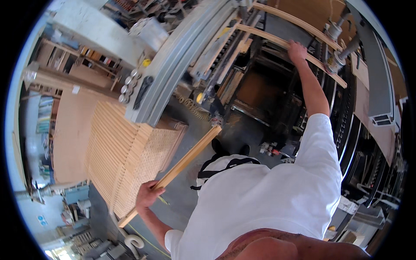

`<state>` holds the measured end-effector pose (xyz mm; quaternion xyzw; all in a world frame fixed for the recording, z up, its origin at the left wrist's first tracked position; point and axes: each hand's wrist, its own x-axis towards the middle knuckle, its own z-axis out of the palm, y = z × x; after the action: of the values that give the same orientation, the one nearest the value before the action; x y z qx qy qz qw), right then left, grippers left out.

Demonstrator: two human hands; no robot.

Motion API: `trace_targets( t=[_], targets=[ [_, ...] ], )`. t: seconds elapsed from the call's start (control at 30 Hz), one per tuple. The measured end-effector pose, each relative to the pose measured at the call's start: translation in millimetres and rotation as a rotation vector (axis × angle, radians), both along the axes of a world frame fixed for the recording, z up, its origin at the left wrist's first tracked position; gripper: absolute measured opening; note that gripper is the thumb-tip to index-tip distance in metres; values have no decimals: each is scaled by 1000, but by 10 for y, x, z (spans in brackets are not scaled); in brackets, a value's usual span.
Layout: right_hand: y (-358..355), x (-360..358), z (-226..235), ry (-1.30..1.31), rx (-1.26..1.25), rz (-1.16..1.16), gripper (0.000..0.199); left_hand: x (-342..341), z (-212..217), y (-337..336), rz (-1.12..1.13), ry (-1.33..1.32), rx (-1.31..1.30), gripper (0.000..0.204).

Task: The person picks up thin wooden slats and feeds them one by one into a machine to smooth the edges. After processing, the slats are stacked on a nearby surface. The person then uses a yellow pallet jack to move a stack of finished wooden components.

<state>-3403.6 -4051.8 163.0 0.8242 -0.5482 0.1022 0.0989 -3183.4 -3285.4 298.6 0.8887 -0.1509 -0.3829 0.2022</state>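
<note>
My left hand (147, 195) is closed round a long square wooden strip (189, 158), near its lower end. That strip slants up to the right, its far end close to the machine's lower frame. My extended right hand (297, 53) curls over another wooden strip (264, 34) lying across the machine (255, 113) at the upper right. Beyond it a further strip (299, 22) runs roughly parallel. Near their right ends stand two upright metal cylinders, one of them a clamp cylinder (336, 63). My right fingertips are partly hidden behind the strip and hand.
A large stack of wooden strips (113, 151) stands at the left. Above it a grey metal beam (171, 69) crosses, with round knobs (129, 86) at its end. A yellowish coiled hose (190, 107) hangs beneath the beam. A pale hose (133, 242) lies at the lower left.
</note>
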Motion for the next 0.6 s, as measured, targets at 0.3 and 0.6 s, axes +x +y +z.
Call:
trace_targets(
  t=[0.3,0.6],
  targets=[
    [752,355,77,-695,33,201,40,596,120,2346,292,-33,-268,34],
    [3128,1129,-385,-1124,491,516,25,2624,-897,2918,678,-376,-507,29]
  ],
)
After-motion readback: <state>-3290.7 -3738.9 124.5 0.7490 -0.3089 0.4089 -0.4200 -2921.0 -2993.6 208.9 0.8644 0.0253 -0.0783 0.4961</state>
